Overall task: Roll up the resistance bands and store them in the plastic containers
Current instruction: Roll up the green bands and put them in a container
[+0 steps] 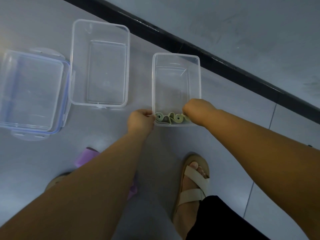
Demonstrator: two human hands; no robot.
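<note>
- Green band [168, 118]: two rolls, six o'clock inside small container [176, 55]; best wedged against wall, staying wound.
- Right hand [199, 110]: fingers curled onto roll.
- Left hand [140, 120]: curled at rim; grip unclear.

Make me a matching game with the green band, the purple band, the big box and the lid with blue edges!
Things:
1 green band
2 purple band
3 big container
4 blue-edged lid

States:
A empty
B far left
C rolled up in the small container
D partly hidden under an arm

Pairs: 1-C, 2-D, 3-A, 4-B
</note>
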